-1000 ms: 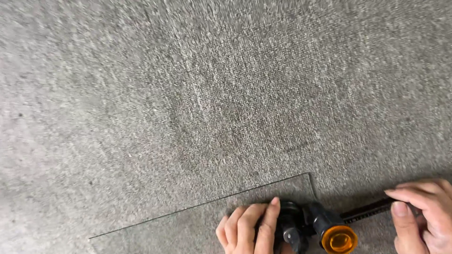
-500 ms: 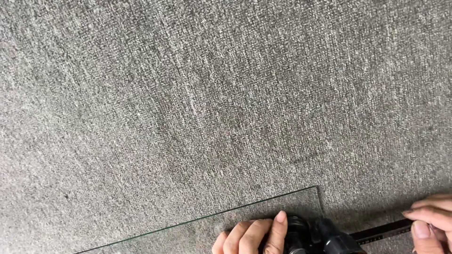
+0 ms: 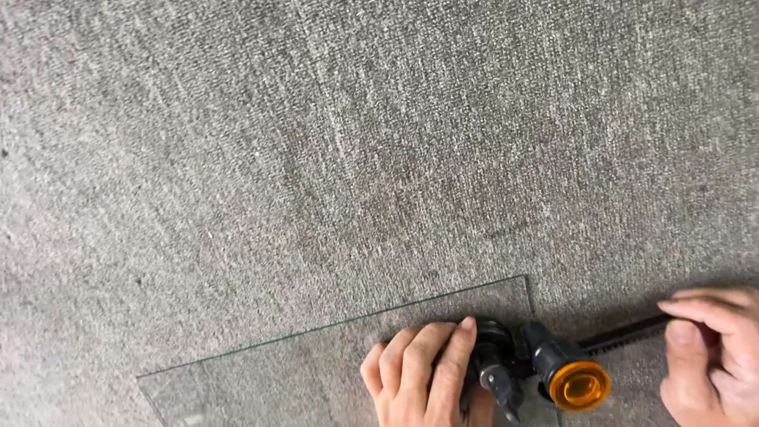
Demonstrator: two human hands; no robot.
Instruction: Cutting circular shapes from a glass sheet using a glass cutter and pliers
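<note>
Hands at the corner of a clear rectangular glass sheet lying flat on grey looped carpet.

Left hand rests on the glass near its right edge, 4 fingers curled and pressed against a black tool body with a round orange cap; whether it grips the tool I cannot tell. Right hand sits off the glass to the right, fingers bent and closed around the end of a thin black bar that runs from the tool. Tool head sits over the glass's right edge. Carpet fills all other view.
</note>
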